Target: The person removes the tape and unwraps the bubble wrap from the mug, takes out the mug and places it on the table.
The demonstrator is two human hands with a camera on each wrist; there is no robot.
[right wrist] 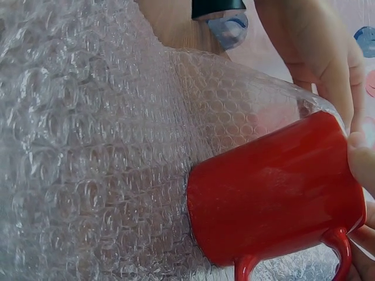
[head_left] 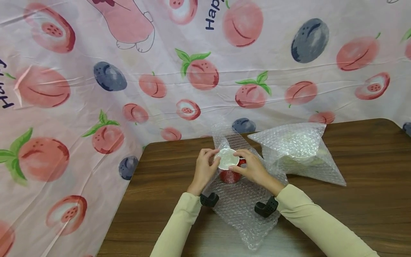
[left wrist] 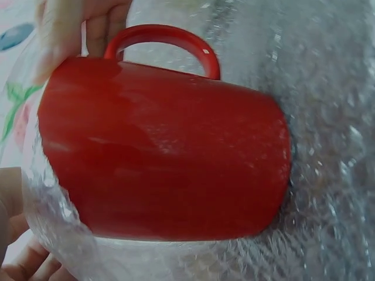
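Note:
A red mug [head_left: 229, 176] with a white inside stands on a sheet of bubble wrap [head_left: 244, 210] on the brown table. My left hand [head_left: 212, 159] grips the mug's rim on its left side, fingers curled over the edge. My right hand [head_left: 240, 162] grips the rim on the side with the handle. In the left wrist view the red mug [left wrist: 164, 152] fills the frame with its handle [left wrist: 164, 41] up, and bubble wrap [left wrist: 53, 222] laps over its rim. In the right wrist view the red mug [right wrist: 275, 193] leans against raised bubble wrap [right wrist: 88, 146].
A second bundle wrapped in bubble wrap [head_left: 295, 150] lies on the table [head_left: 369, 160] just right of my hands. A fruit-printed cloth [head_left: 96, 89] hangs behind and to the left of the table. Black wrist mounts sit on both cream sleeves.

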